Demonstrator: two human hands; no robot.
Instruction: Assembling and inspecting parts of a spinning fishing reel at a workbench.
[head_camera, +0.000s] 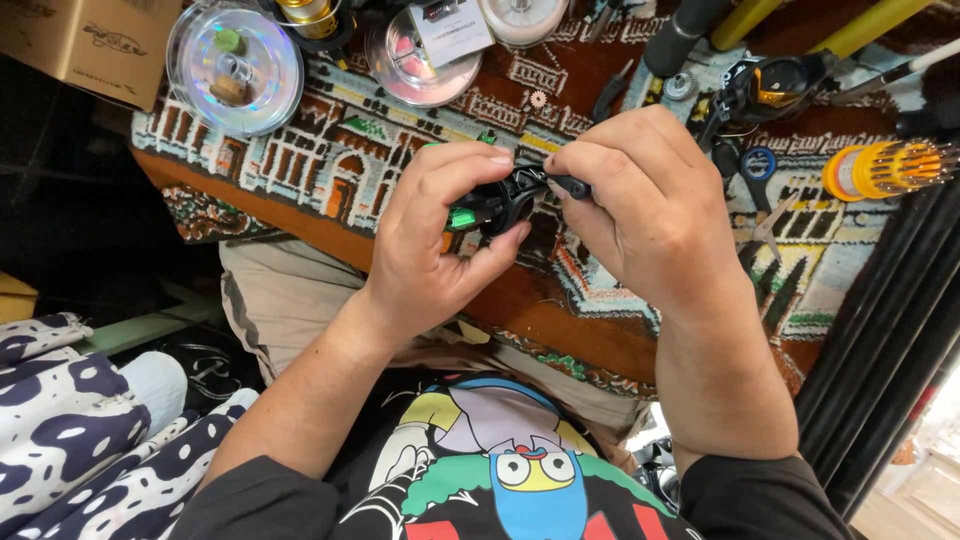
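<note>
While a small black reel (505, 200) is gripped by the left hand (440, 240) above the rug (330, 150), its knob is pinched by the right hand (640, 205); it seems rigid, light, best held bodily.

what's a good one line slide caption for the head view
Both hands, left hand and right hand, hold a black-and-green fishing reel over a patterned cloth.

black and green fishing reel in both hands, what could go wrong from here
1. The black and green fishing reel is held above the patterned woven rug by the left hand while the right hand pinches a small black-handled tool; a slip could jab the fingers.
2. A loose part could vanish in the busy rug pattern, like the small metal gear already lying there.
</note>
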